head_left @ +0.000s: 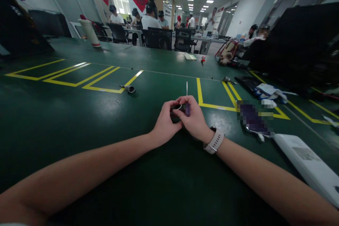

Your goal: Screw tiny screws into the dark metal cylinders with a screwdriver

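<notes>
My right hand (194, 118) holds a screwdriver with a dark purple handle (188, 109); its thin metal shaft (186, 88) points away from me. The fingers of my left hand (166, 122) are curled around a small round part (178, 107) with a pale rim, mostly hidden between both hands. My right thumb and fingertips also touch this part. Both hands meet just above the green table (127, 123). To the left lies a small metal cup-shaped part (130, 89) with a thin stem.
At the right are a white power bank-like device (307, 162), a blurred-out dark phone-like object (254, 118), gloves (270, 92) and another metal part (226, 79). A pale cup (90, 32) stands back left. Several people sit beyond the table.
</notes>
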A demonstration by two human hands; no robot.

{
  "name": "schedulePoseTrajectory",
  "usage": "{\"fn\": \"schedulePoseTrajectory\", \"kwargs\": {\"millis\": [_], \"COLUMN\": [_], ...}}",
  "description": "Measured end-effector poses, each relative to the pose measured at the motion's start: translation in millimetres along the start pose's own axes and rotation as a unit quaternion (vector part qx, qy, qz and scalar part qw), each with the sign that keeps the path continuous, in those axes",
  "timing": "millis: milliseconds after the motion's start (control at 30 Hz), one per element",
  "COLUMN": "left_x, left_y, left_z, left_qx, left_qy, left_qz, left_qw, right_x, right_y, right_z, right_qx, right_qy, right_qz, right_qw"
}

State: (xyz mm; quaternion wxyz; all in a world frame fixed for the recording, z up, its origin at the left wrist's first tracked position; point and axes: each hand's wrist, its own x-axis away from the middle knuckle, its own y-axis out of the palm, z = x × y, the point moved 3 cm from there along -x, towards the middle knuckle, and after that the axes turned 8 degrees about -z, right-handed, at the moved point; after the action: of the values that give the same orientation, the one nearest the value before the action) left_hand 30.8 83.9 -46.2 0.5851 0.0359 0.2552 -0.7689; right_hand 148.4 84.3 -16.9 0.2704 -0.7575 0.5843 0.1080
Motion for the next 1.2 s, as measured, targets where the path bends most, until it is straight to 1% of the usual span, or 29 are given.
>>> {"fn": "schedulePoseTrajectory", "kwargs": {"millis": [100, 167, 267, 333, 367, 433, 500, 567, 700, 800, 933, 1067, 1200], "left_x": [-0.1, -1.2, -3.2, -4.9, -6.1, -9.1, -12.5, -15.4, -18.1, -18.6, -19.2, -19.6, -20.1], "left_y": [-1.1, 0.8, 4.0, 2.2, -0.3, -7.4, -14.0, -18.1, -18.8, -16.5, -14.3, -11.8, -10.7], "left_z": [1.7, 3.7, 7.2, 7.7, 7.7, 8.2, 9.0, 8.6, 7.3, 7.1, 7.6, 7.5, 5.5], "left_qx": [0.072, 0.11, 0.118, 0.113, 0.106, 0.061, -0.017, -0.072, -0.108, -0.126, -0.146, -0.147, -0.175], "left_qy": [-0.018, -0.017, 0.013, 0.022, 0.028, 0.05, 0.068, 0.065, 0.049, 0.041, 0.038, 0.037, 0.03], "left_qz": [0.015, -0.006, -0.067, -0.08, -0.073, -0.048, -0.029, -0.028, -0.059, -0.103, -0.143, -0.148, -0.135], "left_qw": [0.997, 0.994, 0.991, 0.99, 0.991, 0.996, 0.997, 0.995, 0.991, 0.986, 0.978, 0.977, 0.975], "right_x": [13.3, 18.6, 21.4, 20.9, 20.6, 21.3, 24.8, 31.0, 43.9, 47.6, 48.4, 50.1, 50.8], "right_y": [1.0, 2.0, 3.9, 2.7, 0.6, -6.3, -14.0, -19.9, -26.6, -27.2, -24.3, -22.7, -22.6], "right_z": [-4.1, -3.0, -4.2, -8.4, -10.7, -13.1, -11.8, -8.9, -9.8, -13.2, -8.8, -4.6, -9.6], "right_qx": [-0.136, -0.184, -0.199, -0.174, -0.155, -0.131, -0.163, -0.21, -0.242, -0.232, -0.165, -0.099, -0.057], "right_qy": [0.022, 0.035, 0.044, 0.031, 0.02, 0.005, 0.005, 0.021, 0.048, 0.046, 0.056, 0.054, 0.061], "right_qz": [0.027, 0.035, 0.01, -0.015, -0.018, 0.001, 0.024, 0.029, 0.025, 0.012, -0.001, 0.014, 0.023], "right_qw": [0.99, 0.982, 0.979, 0.984, 0.988, 0.991, 0.986, 0.977, 0.969, 0.971, 0.985, 0.994, 0.996]}}
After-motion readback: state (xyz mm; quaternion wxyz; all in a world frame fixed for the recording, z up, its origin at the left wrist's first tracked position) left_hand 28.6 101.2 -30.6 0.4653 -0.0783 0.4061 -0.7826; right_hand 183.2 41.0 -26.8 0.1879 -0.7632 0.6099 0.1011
